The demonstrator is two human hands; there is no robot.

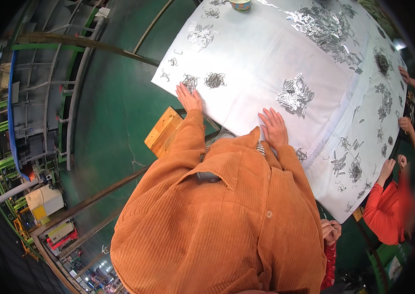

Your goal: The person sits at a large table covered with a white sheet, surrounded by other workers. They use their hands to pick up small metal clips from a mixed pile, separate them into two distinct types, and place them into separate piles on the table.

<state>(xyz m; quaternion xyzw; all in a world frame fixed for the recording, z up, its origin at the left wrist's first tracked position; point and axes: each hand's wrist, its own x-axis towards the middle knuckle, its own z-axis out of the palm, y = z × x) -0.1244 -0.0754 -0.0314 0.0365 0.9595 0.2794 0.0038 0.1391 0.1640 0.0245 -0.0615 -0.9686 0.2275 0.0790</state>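
My left hand (189,99) lies flat at the left edge of the white-covered table (246,59), fingers stretched out. Its fingertips touch or nearly touch a small heap of bent wire hooks (190,82). Just right of that sits a denser, darker heap of hooks (215,80). My right hand (273,127) rests on the near edge of the table, fingers extended, holding nothing. Beyond it lies a pile of shiny narrow metal strips (295,96). A few more hooks (301,155) lie beside my right forearm, partly hidden by the sleeve.
A large spread of metal pieces (327,34) covers the far right, near a small round tub (241,5). Co-workers' hands (388,169) are at the right edge; another person's clasped hands (330,231) show below. A wooden stool (164,132) stands left of the table.
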